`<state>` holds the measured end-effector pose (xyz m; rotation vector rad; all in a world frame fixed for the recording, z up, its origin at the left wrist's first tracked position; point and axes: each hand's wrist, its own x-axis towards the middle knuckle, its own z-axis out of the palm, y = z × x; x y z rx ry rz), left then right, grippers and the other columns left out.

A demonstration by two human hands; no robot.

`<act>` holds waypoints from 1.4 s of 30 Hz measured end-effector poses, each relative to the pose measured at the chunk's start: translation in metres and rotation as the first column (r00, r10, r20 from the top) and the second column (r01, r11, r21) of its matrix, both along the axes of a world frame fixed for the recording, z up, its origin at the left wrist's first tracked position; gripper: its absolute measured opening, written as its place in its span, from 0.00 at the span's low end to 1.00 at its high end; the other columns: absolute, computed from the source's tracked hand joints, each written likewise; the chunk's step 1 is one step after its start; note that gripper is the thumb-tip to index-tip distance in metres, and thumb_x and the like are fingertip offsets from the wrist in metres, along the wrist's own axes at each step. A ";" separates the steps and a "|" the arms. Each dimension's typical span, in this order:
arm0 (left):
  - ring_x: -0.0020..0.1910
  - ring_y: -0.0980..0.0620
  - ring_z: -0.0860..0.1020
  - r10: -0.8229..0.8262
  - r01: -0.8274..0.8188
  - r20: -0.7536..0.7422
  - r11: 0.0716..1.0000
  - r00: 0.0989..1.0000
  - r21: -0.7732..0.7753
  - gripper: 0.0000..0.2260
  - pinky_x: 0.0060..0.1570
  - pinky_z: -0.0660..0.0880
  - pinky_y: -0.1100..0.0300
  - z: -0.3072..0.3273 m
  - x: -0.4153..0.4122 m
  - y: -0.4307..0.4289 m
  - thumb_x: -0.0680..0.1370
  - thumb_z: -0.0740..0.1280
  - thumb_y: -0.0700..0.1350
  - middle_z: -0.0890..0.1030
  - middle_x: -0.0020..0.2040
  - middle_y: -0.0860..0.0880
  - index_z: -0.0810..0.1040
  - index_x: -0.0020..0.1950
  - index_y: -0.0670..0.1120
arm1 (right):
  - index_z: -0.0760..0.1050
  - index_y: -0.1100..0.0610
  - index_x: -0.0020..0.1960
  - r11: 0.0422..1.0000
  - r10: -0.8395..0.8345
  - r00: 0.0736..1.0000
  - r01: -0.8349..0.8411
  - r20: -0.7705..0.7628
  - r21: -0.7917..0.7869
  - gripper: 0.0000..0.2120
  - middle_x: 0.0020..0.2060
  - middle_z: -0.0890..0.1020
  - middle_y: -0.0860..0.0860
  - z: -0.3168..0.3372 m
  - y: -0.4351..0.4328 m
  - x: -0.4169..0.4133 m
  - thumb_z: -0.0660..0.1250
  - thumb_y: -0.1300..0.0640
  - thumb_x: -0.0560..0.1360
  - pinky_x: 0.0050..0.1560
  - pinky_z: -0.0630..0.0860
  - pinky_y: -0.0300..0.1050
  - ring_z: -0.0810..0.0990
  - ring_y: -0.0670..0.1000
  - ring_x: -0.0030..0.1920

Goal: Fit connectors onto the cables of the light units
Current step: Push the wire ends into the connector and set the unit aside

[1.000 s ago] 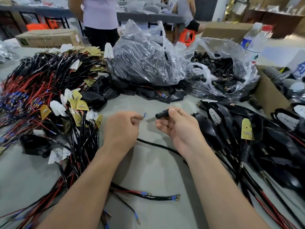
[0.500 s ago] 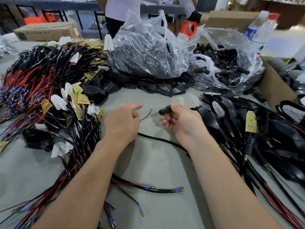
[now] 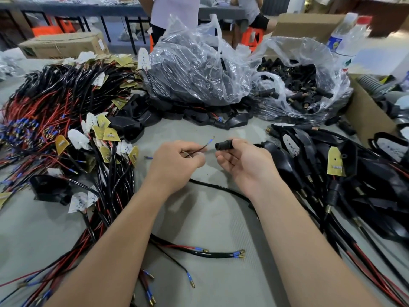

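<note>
A stubby black plastic connector is pinched in the fingertips of the right hand just above the grey desk, facing a thin blue-tipped wire gripped by the left hand, while behind them a crinkled clear plastic bag holds heaped spare connectors.

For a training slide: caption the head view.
Left hand pinches a blue-tipped wire, its tip near the black connector held in the right hand.
</note>
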<state>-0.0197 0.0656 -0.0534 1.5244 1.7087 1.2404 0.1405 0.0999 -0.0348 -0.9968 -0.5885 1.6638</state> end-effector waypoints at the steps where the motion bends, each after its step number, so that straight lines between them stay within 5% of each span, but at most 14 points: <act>1: 0.36 0.67 0.79 0.011 -0.011 0.023 1.000 1.000 0.026 0.10 0.39 0.70 0.74 0.000 0.001 -0.001 0.73 0.75 0.44 0.83 0.36 0.65 0.86 0.43 0.62 | 0.72 0.65 0.54 1.000 0.001 1.000 -0.001 -0.002 0.007 0.05 0.31 0.84 0.57 0.000 0.000 0.000 0.59 0.64 0.85 0.31 0.80 0.41 0.83 0.52 0.29; 5: 0.30 0.67 0.75 0.013 -0.017 0.077 0.999 0.997 0.046 0.09 0.32 0.66 0.76 0.001 0.000 0.000 0.78 0.72 0.44 0.78 0.27 0.64 0.87 0.46 0.59 | 0.73 0.63 0.50 0.997 -0.073 0.997 0.073 -0.004 0.000 0.06 0.30 0.84 0.56 0.001 0.002 0.003 0.59 0.64 0.84 0.29 0.79 0.40 0.82 0.52 0.27; 10: 0.40 0.64 0.80 -0.056 0.057 -0.094 0.998 0.994 0.015 0.09 0.40 0.71 0.73 0.002 0.002 -0.003 0.78 0.71 0.42 0.85 0.39 0.63 0.88 0.49 0.56 | 0.74 0.60 0.49 0.998 -0.054 0.999 0.054 0.007 0.038 0.07 0.30 0.84 0.56 0.001 0.002 0.003 0.60 0.64 0.84 0.29 0.77 0.39 0.81 0.51 0.28; 14: 0.33 0.64 0.76 -0.010 0.013 -0.126 1.000 0.992 0.022 0.09 0.33 0.68 0.72 0.002 0.003 -0.003 0.78 0.70 0.42 0.83 0.34 0.63 0.88 0.47 0.54 | 0.76 0.58 0.48 0.996 -0.028 0.998 0.023 0.059 0.082 0.07 0.32 0.84 0.56 0.002 0.000 0.005 0.61 0.64 0.83 0.32 0.77 0.41 0.79 0.52 0.31; 19: 0.38 0.69 0.78 0.048 -0.044 -0.186 0.999 0.981 0.025 0.09 0.36 0.68 0.76 0.003 0.004 -0.004 0.78 0.70 0.41 0.81 0.34 0.69 0.89 0.46 0.51 | 0.78 0.58 0.51 0.993 -0.001 0.997 -0.008 0.076 0.115 0.08 0.35 0.84 0.58 0.004 -0.002 0.006 0.61 0.65 0.82 0.34 0.76 0.41 0.78 0.52 0.32; 26: 0.42 0.58 0.80 -0.005 0.033 -0.271 0.995 0.963 0.098 0.09 0.41 0.73 0.66 0.008 0.005 -0.009 0.79 0.70 0.41 0.85 0.40 0.55 0.89 0.48 0.51 | 0.78 0.57 0.51 0.986 -0.063 0.985 0.037 0.162 0.162 0.09 0.43 0.82 0.62 0.004 -0.003 0.007 0.60 0.66 0.82 0.37 0.76 0.41 0.77 0.51 0.32; 42: 0.38 0.60 0.80 -0.143 0.156 -0.193 0.987 0.971 0.050 0.10 0.36 0.70 0.71 0.017 0.008 -0.015 0.78 0.71 0.38 0.85 0.37 0.61 0.88 0.44 0.52 | 0.79 0.58 0.52 0.988 -0.082 0.985 0.061 0.150 0.141 0.10 0.38 0.82 0.59 0.004 -0.005 0.006 0.59 0.65 0.82 0.33 0.74 0.41 0.76 0.51 0.30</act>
